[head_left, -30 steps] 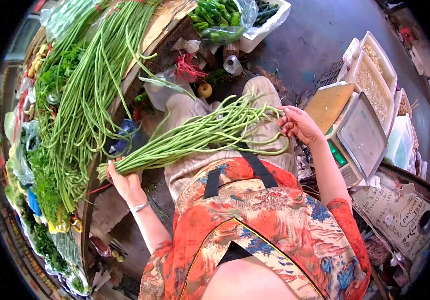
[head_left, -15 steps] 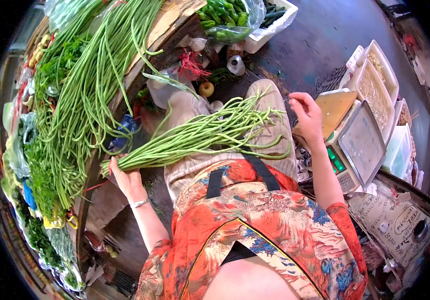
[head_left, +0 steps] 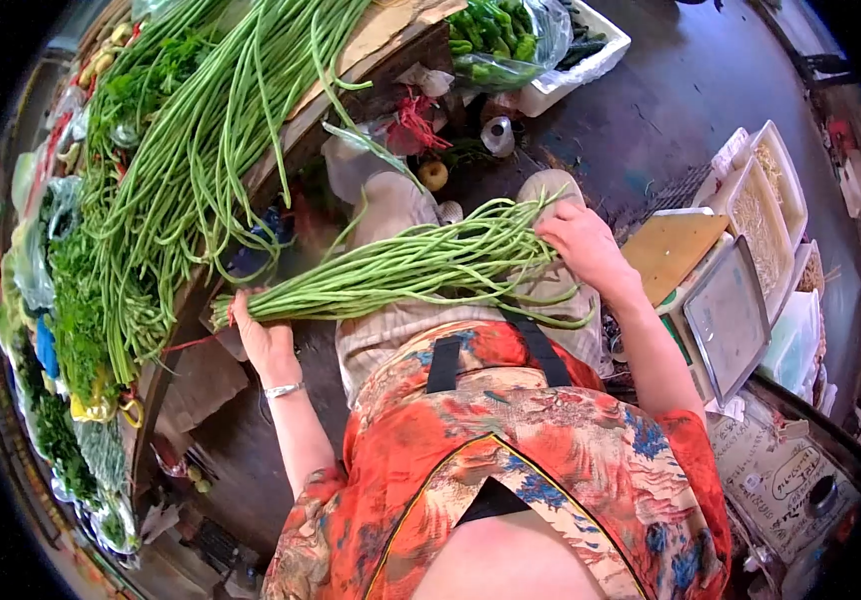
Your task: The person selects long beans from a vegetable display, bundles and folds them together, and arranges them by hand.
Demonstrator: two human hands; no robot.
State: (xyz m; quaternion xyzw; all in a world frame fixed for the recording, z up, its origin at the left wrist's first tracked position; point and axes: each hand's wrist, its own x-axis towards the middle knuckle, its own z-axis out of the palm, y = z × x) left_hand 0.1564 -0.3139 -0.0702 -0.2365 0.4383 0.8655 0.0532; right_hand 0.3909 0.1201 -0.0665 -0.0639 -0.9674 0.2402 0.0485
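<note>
Head view: two bare hands at opposite ends of a bundle of long beans, which lies across the person's pale trousers.

Left hand: fingers clamped around the gathered end of the bundle, just beside a red tie; the parts of the fingers beneath the beans are hidden.

Right hand: fingers curled at the loose tips, touching them or nearly so; whether any bean is pinched cannot be told.

Bundle: between the left and right fingers, narrow at the left and fanning out toward the right; a few curved tips stray from the fan, nearer the body than the right fingers.

Bean heap: beyond the left fingers, away from the body, on the bench, with strands hanging over the edge.

Weighing scale: just outside the right hand and forearm, with a brown board beside it, nearer the fingers.

Sound handling, left: a firm but unsquashing hold close to the tie would probably keep the stems level and stop single beans from sliding.

Sound handling, right: light strokes outward along the strands seem best, easing strays into line without a sharp tug, since slender tips may snap.

Support: the lap probably serves well beneath the middle, sparing the fingers from bending the bundle.
</note>
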